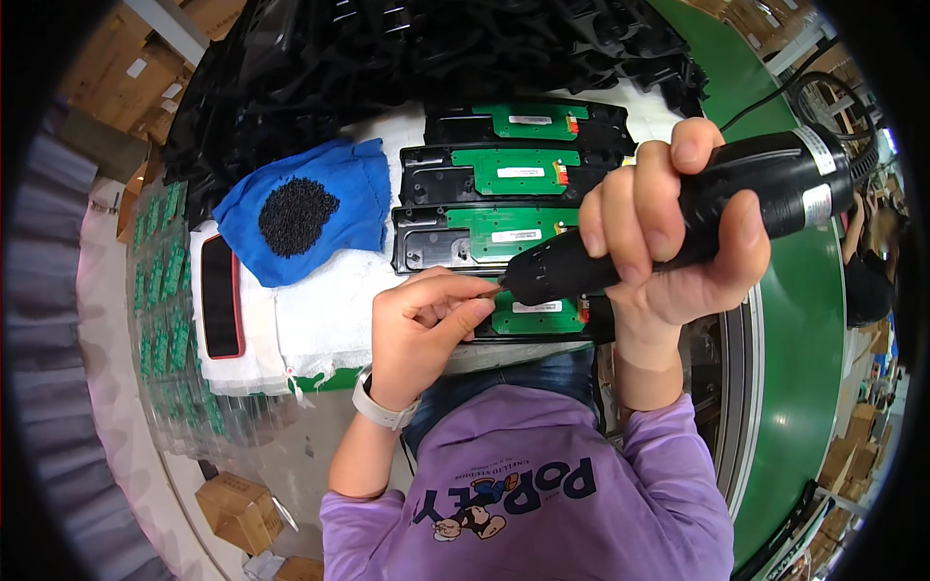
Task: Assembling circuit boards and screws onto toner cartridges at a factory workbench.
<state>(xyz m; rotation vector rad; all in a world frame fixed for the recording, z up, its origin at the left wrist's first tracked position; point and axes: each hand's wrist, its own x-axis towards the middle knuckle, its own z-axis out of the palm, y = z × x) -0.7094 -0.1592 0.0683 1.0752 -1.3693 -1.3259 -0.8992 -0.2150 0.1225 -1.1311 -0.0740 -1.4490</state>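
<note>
I see the black electric screwdriver [722, 189] slanting above the nearest black panel [601, 324], its nose covering part of the green circuit board [528, 325] seated there; the right hand [668, 218] is wrapped closely around the tool's body; the left hand [431, 315] pinches thumb to forefinger right at the nose; whether that pinch has hold of a screw or the bit, I cannot tell from up here.

My worry is how near those fingertips sit to the nose; a spin started too soon could nip them; a screw, if one is there, could slip from so fine a pinch and fall among the panels; the tool leans well over, so pressing at that angle could let the bit skid and scratch the board or catch its connector [584, 309].

Just beyond, three more panels [436, 242] line up on the white-covered table [329, 315], each carrying its own green board; to their left a blue cloth [363, 198] serves as a dish for a loose heap of small black screws [298, 215], by the look of them; it has no firm wall, so a snagged edge could scatter them; farther left, clear plastic trays [237, 436] hold more green boards [160, 339]; on the floor [320, 455] stands a cardboard box [237, 511], contents unreadable to me.
</note>
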